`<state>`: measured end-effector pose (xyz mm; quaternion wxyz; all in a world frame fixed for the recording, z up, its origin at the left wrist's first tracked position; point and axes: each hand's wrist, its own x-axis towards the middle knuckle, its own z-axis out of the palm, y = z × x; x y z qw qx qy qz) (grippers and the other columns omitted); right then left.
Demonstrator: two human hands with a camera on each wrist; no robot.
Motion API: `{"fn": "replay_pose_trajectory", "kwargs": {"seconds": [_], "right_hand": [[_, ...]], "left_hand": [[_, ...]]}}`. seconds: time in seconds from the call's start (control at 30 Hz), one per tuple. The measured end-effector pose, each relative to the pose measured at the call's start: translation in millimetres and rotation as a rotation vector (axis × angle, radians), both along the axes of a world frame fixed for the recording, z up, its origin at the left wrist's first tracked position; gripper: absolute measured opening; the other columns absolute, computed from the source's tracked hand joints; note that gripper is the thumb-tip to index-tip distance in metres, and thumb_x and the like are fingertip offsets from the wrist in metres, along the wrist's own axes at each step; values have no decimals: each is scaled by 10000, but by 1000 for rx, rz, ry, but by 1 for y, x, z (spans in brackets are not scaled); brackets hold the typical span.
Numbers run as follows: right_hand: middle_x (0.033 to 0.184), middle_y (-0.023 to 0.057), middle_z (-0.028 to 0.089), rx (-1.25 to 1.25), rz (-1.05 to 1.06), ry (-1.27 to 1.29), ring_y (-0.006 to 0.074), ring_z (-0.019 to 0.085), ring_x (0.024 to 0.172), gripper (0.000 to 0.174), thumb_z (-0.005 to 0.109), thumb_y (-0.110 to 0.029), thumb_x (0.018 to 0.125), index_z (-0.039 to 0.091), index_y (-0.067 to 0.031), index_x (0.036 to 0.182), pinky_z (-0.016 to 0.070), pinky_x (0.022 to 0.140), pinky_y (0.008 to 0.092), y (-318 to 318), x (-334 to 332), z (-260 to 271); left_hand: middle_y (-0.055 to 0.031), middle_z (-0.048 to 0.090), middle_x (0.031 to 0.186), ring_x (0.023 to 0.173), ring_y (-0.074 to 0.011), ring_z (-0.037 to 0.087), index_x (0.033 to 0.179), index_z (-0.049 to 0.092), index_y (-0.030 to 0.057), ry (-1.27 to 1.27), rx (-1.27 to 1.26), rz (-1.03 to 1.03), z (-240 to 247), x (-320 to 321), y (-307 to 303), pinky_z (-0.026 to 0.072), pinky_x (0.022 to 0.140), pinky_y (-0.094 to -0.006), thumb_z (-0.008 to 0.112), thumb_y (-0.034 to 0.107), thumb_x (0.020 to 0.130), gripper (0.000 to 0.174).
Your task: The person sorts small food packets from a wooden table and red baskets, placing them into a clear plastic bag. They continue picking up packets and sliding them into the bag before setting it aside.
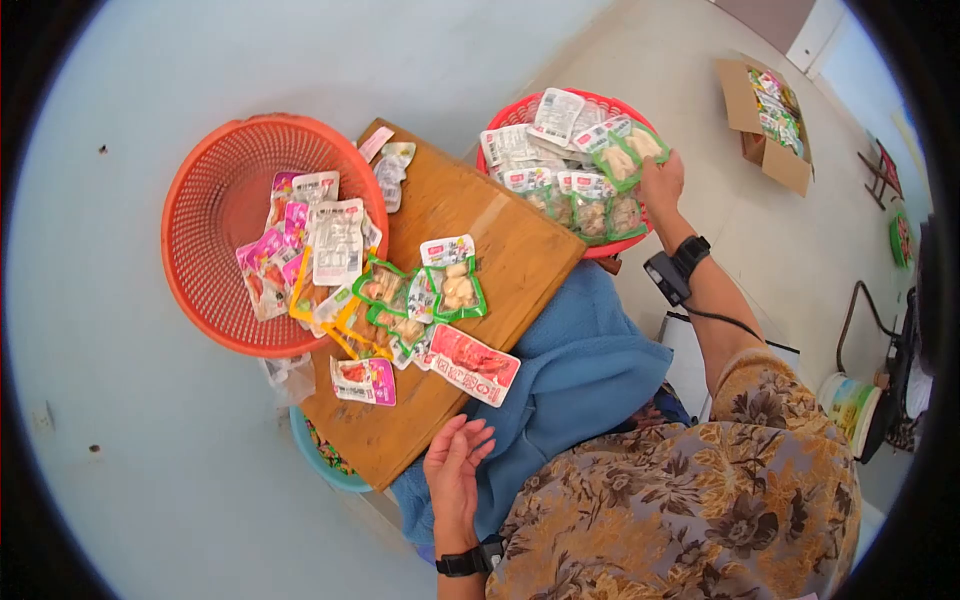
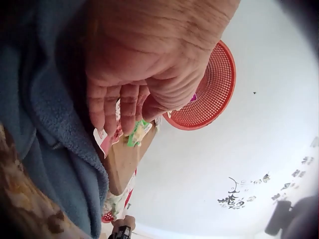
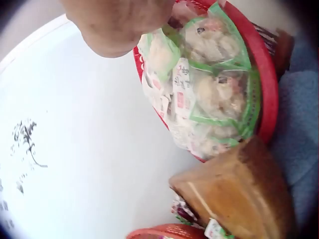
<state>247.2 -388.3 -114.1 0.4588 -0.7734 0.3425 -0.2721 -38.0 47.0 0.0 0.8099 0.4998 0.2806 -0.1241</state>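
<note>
My right hand (image 1: 662,188) is at the near rim of a red basket (image 1: 643,240) and holds the edge of a green-edged food packet (image 1: 628,152) with pale pieces inside. That packet lies over a heap of similar packets (image 3: 219,94); in the right wrist view the fingertips are hidden. My left hand (image 1: 458,462), empty with fingers loosely bent, hovers by the near edge of a wooden board (image 1: 420,200). Closest to it on the board is a red-and-white packet (image 1: 474,366). Several green-edged packets (image 1: 458,288) and a pink-edged packet (image 1: 364,381) lie beyond.
An orange basket (image 1: 200,220) with mixed packets stands at the board's left end. Beneath the board's near left corner is a teal basin (image 1: 318,455). A blue cloth (image 1: 540,400) covers the lap. An open carton (image 1: 740,100) of packets stands on the floor at far right.
</note>
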Motion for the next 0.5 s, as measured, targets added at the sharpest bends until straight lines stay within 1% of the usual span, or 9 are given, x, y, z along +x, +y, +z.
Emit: {"fn": "replay_pose_trajectory", "kwargs": {"seconds": [0.03, 0.07, 0.13, 0.17, 0.23, 0.27, 0.33, 0.47, 0.5], "right_hand": [[1312, 241, 548, -504, -79, -61, 365, 549, 1209, 513, 636, -166, 874, 503, 16, 1335, 459, 998, 490, 1, -2, -5], [1312, 241, 548, -505, -65, -62, 365, 549, 1209, 513, 636, -166, 874, 503, 16, 1335, 459, 998, 490, -3, -2, -8], [1406, 236, 479, -892, 339, -2, 402, 453, 1297, 522, 644, -205, 867, 515, -10, 1333, 371, 1086, 497, -2, -4, -8], [1406, 236, 479, -893, 345, -9, 402, 453, 1297, 522, 644, -205, 867, 515, -10, 1333, 371, 1086, 497, 0, -6, -9], [1452, 212, 454, -741, 557, 378, 399, 454, 1312, 476, 631, -225, 886, 550, 5, 1295, 384, 1084, 482, 13, -15, -5], [1452, 212, 454, -750, 568, 376, 399, 454, 1312, 476, 631, -225, 886, 550, 5, 1295, 384, 1084, 482, 14, -15, 0], [1448, 237, 459, -824, 367, 269, 408, 447, 1327, 461, 643, -223, 886, 571, 8, 1278, 374, 1101, 468, 23, -10, 11], [1435, 262, 466, -700, 541, 30, 418, 447, 1329, 429, 653, -202, 881, 601, 12, 1249, 367, 1108, 480, 59, -27, 42], [1422, 269, 474, -658, 643, -37, 422, 445, 1330, 413, 654, -193, 882, 608, 15, 1236, 371, 1107, 479, 75, -34, 48]], "left_hand": [[-161, 678, 1157, 1022, -271, 684, 1276, 569, 5, -1, 15, -20, -3, 0, 0, 575, 864, -394, 577, 176, 1007, 319], [-158, 678, 1155, 1020, -267, 684, 1273, 573, 7, -3, 28, -41, -5, 1, -1, 575, 863, -388, 570, 170, 1009, 310], [-156, 681, 1149, 1019, -265, 685, 1268, 578, 8, -3, 25, -32, -4, 0, -1, 574, 862, -386, 570, 168, 1009, 304], [-153, 683, 1143, 1017, -263, 685, 1263, 582, 9, -11, 20, -37, -5, 1, -2, 574, 861, -384, 570, 165, 1009, 298], [-152, 686, 1135, 1015, -262, 686, 1256, 587, 10, -18, 18, -21, -5, 2, 1, 575, 861, -382, 572, 166, 1008, 293], [-150, 688, 1128, 1012, -261, 687, 1249, 591, 11, -13, 6, -12, -7, 0, 0, 575, 860, -380, 573, 166, 1008, 288], [-147, 690, 1123, 1010, -260, 688, 1243, 594, 13, -19, -5, 15, -14, 1, 3, 575, 861, -380, 576, 166, 1006, 283], [-147, 692, 1117, 999, -237, 692, 1224, 600, 7, -15, -63, 41, -22, -6, 9, 582, 848, -350, 576, 158, 1012, 260], [-147, 692, 1117, 999, -237, 692, 1224, 600, 7, -25, -68, 49, -24, -7, 10, 582, 848, -350, 576, 158, 1012, 260]]}}
